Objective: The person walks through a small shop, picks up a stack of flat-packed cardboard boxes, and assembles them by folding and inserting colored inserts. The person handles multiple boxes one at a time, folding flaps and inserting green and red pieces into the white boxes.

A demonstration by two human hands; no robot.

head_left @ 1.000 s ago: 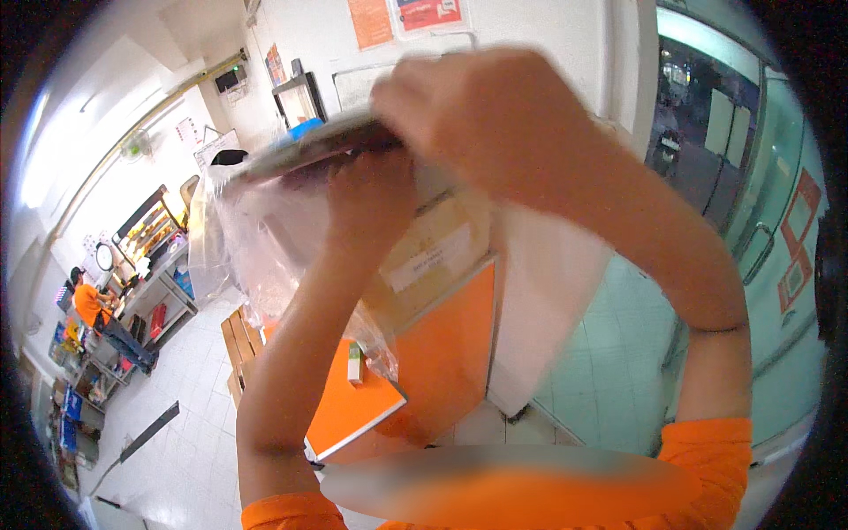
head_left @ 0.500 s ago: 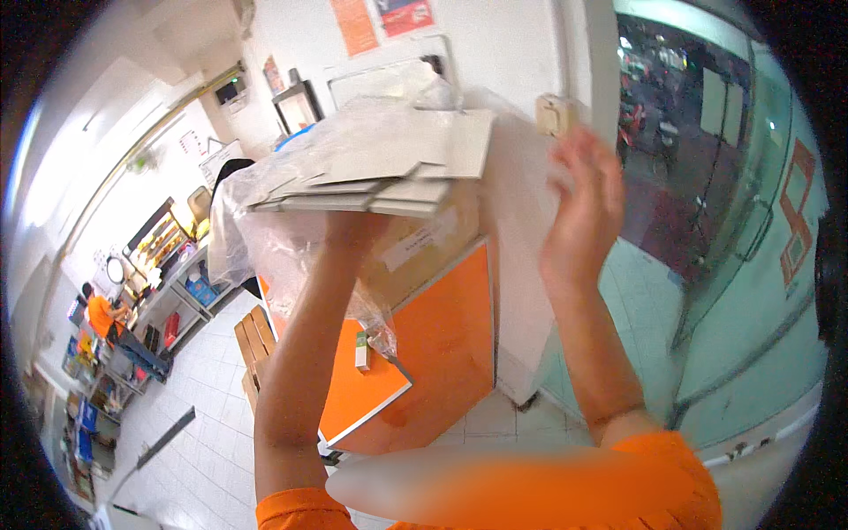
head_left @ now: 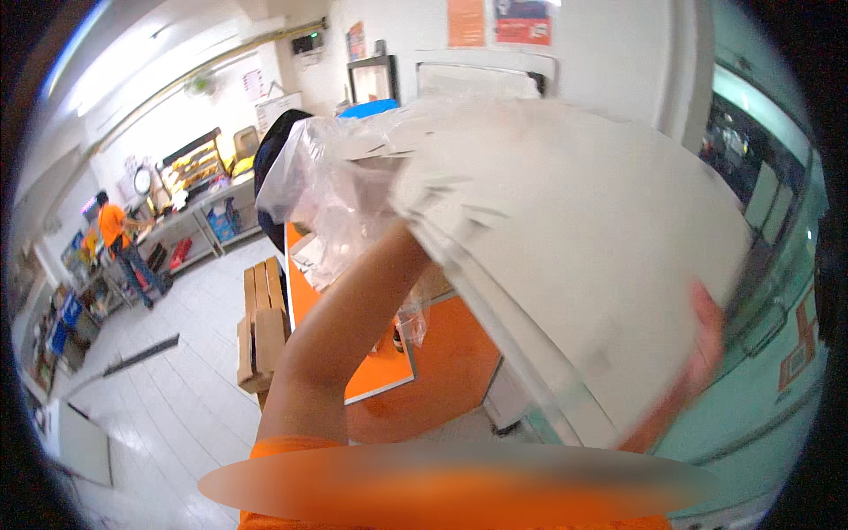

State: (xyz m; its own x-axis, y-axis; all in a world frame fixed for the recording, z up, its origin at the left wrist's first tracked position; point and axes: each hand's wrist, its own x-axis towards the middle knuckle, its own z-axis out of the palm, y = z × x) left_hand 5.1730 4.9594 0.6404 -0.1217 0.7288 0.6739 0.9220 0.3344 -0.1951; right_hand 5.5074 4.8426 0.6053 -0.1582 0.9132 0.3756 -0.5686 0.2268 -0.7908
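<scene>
A broad stack of flat, pale cardboard sheets (head_left: 574, 230) is tilted across the middle and right, with its layered edge toward me. My left hand (head_left: 415, 245) reaches under the near left edge of the stack and bears it; its fingers are hidden. At the right edge of the sheets is my right hand (head_left: 705, 340), slightly blurred, with its upper digits showing along the edge and the rest behind the cardboard. Clear plastic wrapping (head_left: 331, 177) lies crumpled to the left of the sheets, over an orange-topped table (head_left: 375, 375).
Brown cardboard boxes (head_left: 263, 327) stand left of the table. Further left, a person in an orange shirt (head_left: 113, 225) works at a metal counter (head_left: 199, 212). A glass door (head_left: 768, 353) is close on the right. A blue object (head_left: 369, 109) shows behind the plastic.
The sheets have come away from the plastic toward the right and tilted, showing their broad face. My right hand, raised and free before, is now at their right edge. The view has turned left.
</scene>
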